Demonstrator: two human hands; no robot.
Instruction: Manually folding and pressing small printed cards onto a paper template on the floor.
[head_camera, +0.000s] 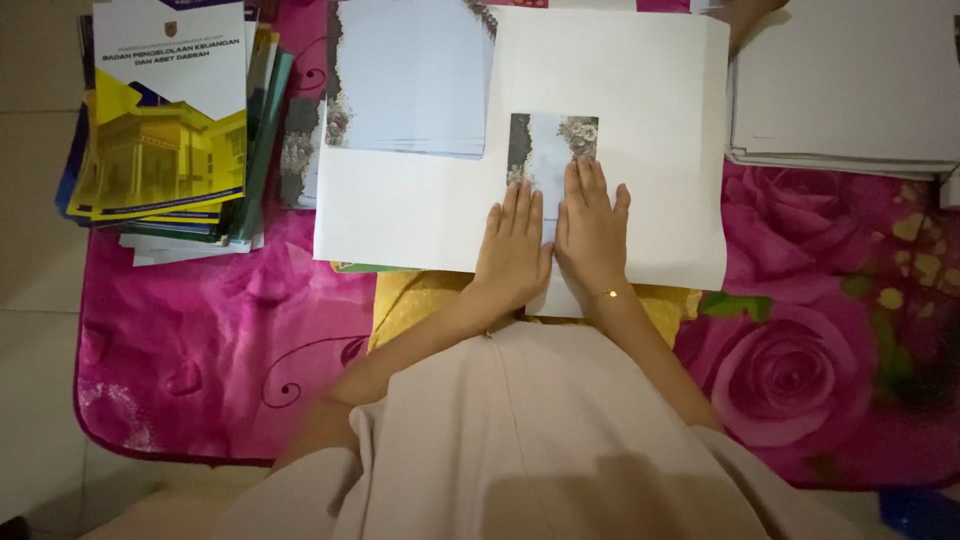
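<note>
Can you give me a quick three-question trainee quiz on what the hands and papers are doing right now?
1. True or false: both the left hand and the right hand lie flat on the large white paper sheet.
2. What lies just beyond the right hand's fingertips? A) a small grey floral-edged card B) scissors C) a pen
3. On which side of the picture is the stack of yellow-and-white booklets?

Key: 1 true; 2 A; 3 the left side, on the pink rose-patterned mat.
</note>
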